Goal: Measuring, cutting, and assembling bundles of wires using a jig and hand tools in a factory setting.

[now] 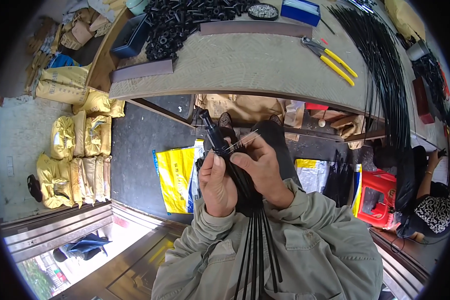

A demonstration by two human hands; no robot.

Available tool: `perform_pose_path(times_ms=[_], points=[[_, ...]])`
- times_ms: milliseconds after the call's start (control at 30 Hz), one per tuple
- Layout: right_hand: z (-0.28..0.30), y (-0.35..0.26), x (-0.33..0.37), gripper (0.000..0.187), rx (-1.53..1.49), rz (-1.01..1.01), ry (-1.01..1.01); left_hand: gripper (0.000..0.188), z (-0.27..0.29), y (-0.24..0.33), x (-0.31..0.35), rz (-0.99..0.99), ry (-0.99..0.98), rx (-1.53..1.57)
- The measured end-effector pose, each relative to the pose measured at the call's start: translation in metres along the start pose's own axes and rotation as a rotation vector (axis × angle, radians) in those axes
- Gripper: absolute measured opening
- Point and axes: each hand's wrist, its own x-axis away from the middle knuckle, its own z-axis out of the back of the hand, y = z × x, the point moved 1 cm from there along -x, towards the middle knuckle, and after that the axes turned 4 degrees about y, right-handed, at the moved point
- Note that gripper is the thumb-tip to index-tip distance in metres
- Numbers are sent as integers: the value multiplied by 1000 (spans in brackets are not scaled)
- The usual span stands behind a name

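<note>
A black umbrella frame (211,131) stands tilted in front of my chest, its stepped shaft pointing away from me. Thin black ribs (255,235) hang from it down over my jacket. My left hand (218,192) is closed round the frame from the left, thumb up against the collar where the ribs meet. From the right, my right hand (262,167) pinches at the same collar, thumb against the ribs. Thin pale wire (248,141) crosses the collar and runs by the right fingers; its exact grip is partly hidden.
Beyond my knees is a workbench (210,75) with yellow-handled pincers (330,60), a heap of black plastic parts (172,25), a blue box (300,12) and long black rods (385,75). Yellow sacks (75,180) lie left. A red jerrycan (375,197) and another person (430,210) are right.
</note>
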Motion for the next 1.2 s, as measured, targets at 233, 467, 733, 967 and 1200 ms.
perform_pose_path(times_ms=[233,467,733,967,1200], points=[[-2,-8,2,7,125,-87,-100,40,-1,9,0,29,-44,-50],[-1,-7,6,7,218,-39,-151,41,-3,11,2,38,-78,-7],[4,0,-9,13,-88,-299,-288,54,-9,12,1,-58,-78,-125],[0,-22,-2,10,-180,-358,-329,53,16,23,7,151,-193,-155],[-18,-23,-2,9,-32,333,-223,47,-32,23,19,-295,-22,-285]])
